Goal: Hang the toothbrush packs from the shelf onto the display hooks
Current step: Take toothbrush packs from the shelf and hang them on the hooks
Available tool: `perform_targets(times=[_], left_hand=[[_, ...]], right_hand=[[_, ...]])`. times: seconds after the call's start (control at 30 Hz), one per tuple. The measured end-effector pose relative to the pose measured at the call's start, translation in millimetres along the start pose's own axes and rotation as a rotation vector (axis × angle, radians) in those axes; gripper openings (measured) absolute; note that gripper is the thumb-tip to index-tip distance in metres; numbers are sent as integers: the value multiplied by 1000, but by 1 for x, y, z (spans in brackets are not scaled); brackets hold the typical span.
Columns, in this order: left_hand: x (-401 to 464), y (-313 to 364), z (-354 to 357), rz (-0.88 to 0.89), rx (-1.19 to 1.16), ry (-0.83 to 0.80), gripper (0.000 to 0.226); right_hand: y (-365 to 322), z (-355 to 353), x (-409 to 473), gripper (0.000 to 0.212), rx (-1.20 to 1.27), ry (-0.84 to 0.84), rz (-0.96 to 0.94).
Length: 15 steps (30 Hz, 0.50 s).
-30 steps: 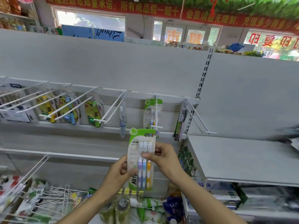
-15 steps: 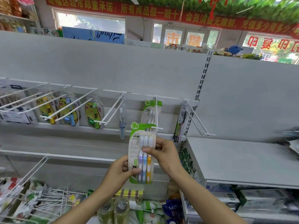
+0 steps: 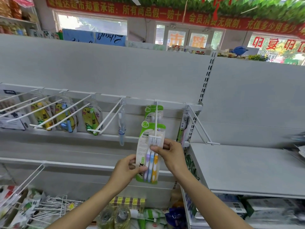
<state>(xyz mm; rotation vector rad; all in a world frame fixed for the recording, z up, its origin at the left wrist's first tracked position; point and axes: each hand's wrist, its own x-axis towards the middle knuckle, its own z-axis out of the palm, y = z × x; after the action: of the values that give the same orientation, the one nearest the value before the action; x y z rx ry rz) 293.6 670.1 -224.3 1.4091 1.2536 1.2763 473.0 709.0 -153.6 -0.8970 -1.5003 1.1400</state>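
Observation:
A green-and-white toothbrush pack [image 3: 149, 152] with purple, blue and yellow brushes is upright in front of the white display hook [image 3: 156, 123]. The hook's tip crossbar lies over the pack's upper half. My left hand [image 3: 126, 170] pinches the pack's lower left edge. My right hand [image 3: 170, 154] pinches its right side with the thumb across the front. A second pack of the same kind [image 3: 153, 112] hangs farther back on that hook.
Yellow cartoon toothbrush packs [image 3: 92, 119] hang on hooks to the left, a single brush [image 3: 121, 128] and a dark-brush pack [image 3: 184, 128] beside the middle hook. A bare hook [image 3: 200, 126] juts out right, above a grey shelf [image 3: 247, 169]. Loose wire hooks [image 3: 52, 207] and goods lie below.
Both hands have raised the pack upward and toward the hook; its top has gone from below the hook tip to level with it, behind the crossbar.

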Motion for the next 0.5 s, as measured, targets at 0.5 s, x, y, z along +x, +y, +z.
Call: perform_targets(times=[0.5], left_hand=[[96,-18,7,-98,-5,159,13]], right_hand=[[40,-11,106,18,-177,118,60]])
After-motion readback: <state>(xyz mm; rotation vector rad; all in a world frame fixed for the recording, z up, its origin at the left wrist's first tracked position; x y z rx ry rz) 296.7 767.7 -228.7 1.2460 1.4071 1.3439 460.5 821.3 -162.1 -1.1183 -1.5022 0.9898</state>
